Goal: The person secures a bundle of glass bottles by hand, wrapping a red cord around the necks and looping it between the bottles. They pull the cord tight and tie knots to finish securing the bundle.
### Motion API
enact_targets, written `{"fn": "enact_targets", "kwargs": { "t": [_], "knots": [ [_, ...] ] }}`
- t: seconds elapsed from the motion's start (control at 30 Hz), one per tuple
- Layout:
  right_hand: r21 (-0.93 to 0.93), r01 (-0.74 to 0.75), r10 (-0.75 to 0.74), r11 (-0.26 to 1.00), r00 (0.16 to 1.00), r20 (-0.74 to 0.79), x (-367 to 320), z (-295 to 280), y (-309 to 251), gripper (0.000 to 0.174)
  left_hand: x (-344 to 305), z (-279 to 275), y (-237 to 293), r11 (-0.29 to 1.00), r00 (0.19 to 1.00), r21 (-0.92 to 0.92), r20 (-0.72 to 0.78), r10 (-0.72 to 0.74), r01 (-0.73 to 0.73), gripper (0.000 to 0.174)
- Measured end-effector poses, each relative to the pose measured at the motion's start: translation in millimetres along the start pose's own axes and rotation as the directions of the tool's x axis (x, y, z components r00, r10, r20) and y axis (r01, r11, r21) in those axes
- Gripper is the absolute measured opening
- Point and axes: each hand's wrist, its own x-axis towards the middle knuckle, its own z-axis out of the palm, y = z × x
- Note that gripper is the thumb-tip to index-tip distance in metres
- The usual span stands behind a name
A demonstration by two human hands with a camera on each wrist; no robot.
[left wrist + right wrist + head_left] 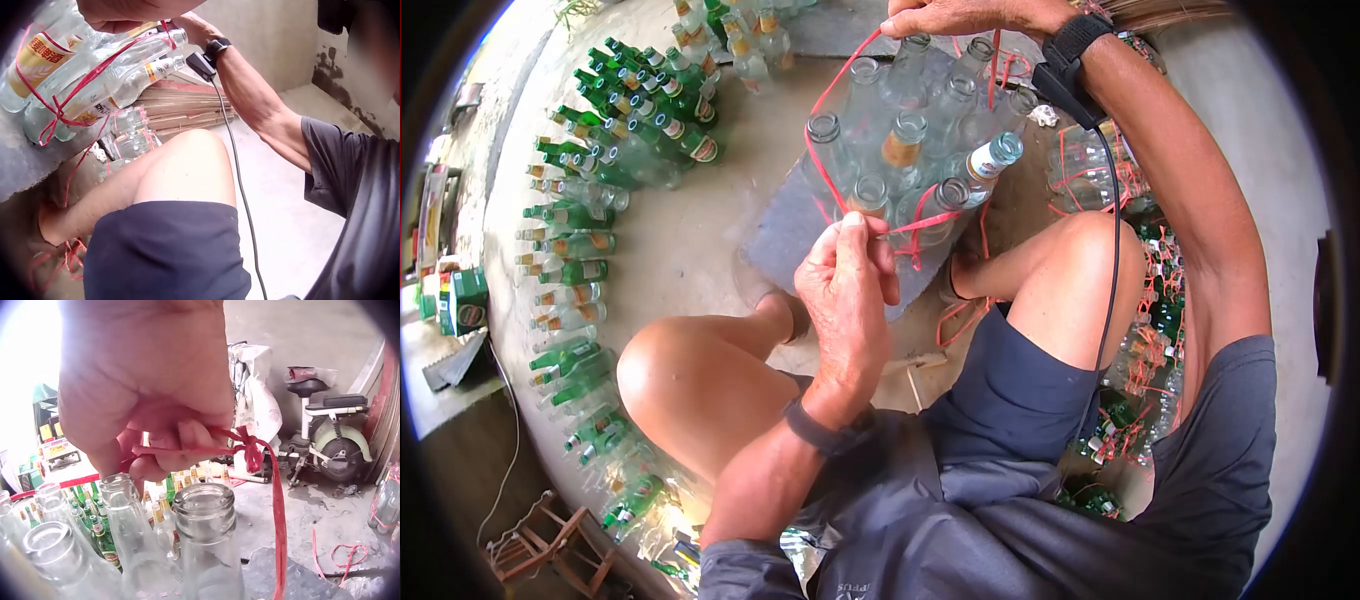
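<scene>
Several clear glass bottles (pixel 905 90) stand in a tight bunch on a dark slab (pixel 770 232) between the person's knees. Red plastic twine (pixel 916 230) runs around the bunch and rises in a loop over the necks. My left hand (pixel 847 285) pinches the twine at the near side, close to a bottle mouth. Across the bunch, my right hand (pixel 975 14) has its fingers curled around the twine just above the far necks; a knot (pixel 251 450) shows beside it in the right wrist view. One bottle with a white label (pixel 985 165) leans outward at the right.
Many green and clear bottles (pixel 585 240) line the floor at the left. Tied bundles of bottles (pixel 1090 165) lie to the right, beyond the knee. Loose twine (pixel 962 322) trails by the foot. A small bike (pixel 337 440) stands farther back. A cable (pixel 1116 220) hangs from the right wrist.
</scene>
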Motion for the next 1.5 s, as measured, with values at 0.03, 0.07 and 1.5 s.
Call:
{"fn": "enact_targets", "kwargs": {
  "t": [0.03, 0.07, 1.5],
  "knots": [
    [0.012, -0.011, 0.011, 1.0, 1.0, 0.01, 1, 0, 0, 0.039, -1, -2, 2, 1.0, 1.0, 0.02, -0.005, -0.006, 0.006, 0.029],
    [0.02, -0.021, 0.02, 1.0, 1.0, 0.015, 2, -1, 0, 0.04, 0, -3, 5, 0.999, 1.0, 0.038, -0.008, -0.006, 0.007, 0.029],
    [0.037, 0.08, -0.08, 0.996, 0.997, -0.012, 5, 20, 51, 0.039, 2, -1, 0, 0.986, 1.0, 0.164, 0.007, 0.013, -0.014, 0.035]
  ]
}}
